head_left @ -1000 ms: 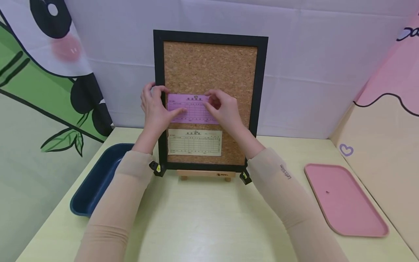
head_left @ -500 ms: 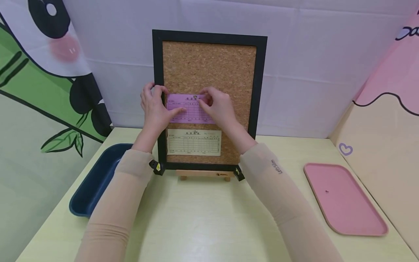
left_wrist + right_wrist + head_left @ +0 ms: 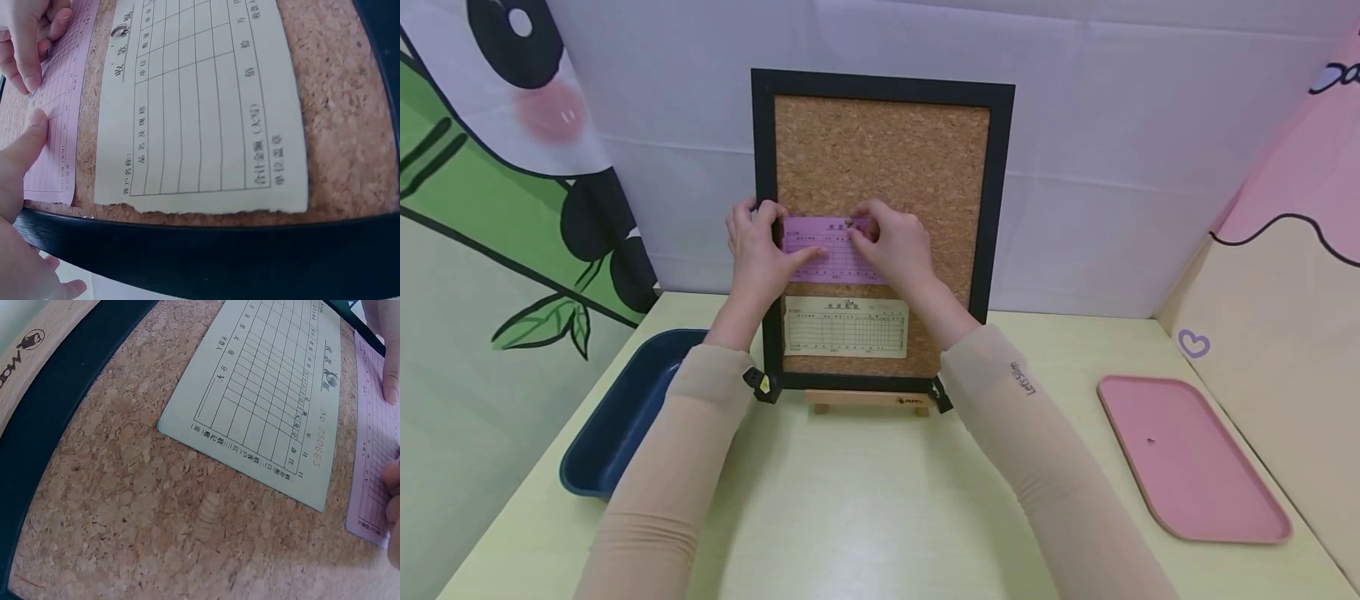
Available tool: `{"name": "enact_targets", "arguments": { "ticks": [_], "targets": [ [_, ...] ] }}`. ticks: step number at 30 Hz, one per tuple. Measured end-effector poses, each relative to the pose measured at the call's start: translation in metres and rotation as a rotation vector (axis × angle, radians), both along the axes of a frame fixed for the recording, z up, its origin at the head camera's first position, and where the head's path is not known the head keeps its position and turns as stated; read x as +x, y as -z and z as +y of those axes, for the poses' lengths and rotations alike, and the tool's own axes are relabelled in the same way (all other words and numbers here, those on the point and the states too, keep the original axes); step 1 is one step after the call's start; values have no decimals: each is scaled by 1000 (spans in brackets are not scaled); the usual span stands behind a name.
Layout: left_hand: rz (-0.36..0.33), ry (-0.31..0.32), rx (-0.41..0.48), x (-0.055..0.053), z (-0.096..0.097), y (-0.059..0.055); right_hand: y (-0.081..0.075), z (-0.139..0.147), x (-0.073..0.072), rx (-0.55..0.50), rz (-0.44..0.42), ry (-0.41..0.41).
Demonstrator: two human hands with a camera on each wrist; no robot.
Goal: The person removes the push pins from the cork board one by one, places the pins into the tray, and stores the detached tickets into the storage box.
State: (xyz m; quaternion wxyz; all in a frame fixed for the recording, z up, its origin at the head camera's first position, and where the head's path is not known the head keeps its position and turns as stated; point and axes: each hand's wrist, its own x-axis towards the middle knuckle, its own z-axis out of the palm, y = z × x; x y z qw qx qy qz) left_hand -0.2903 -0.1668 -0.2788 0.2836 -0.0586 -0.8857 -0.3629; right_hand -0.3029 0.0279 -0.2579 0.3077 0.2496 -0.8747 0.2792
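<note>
L hand (image 3: 760,258) grips board (image 3: 883,154), thumb pressing pink slip (image 3: 838,263); R hand's (image 3: 901,252) hold unclear. Paper's prob. light, tearable; take edges.

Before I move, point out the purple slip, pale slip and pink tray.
Purple slip (image 3: 841,263), head view, printed grid.
Pale slip (image 3: 189,125), left wrist view, printed grid.
Pink tray (image 3: 1198,471), head view, bare floor middle.
</note>
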Motion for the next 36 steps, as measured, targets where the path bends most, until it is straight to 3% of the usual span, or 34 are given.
{"name": "enact_targets", "arguments": {
  "ticks": [11,21,36],
  "targets": [
    [8,50,126,-1,1,5,-2,-7,-1,41,28,43],
    [13,65,147,-2,2,7,-5,-10,1,101,38,75],
    [4,69,154,-3,2,7,-5,-13,-1,239,150,91]
  ]
}}
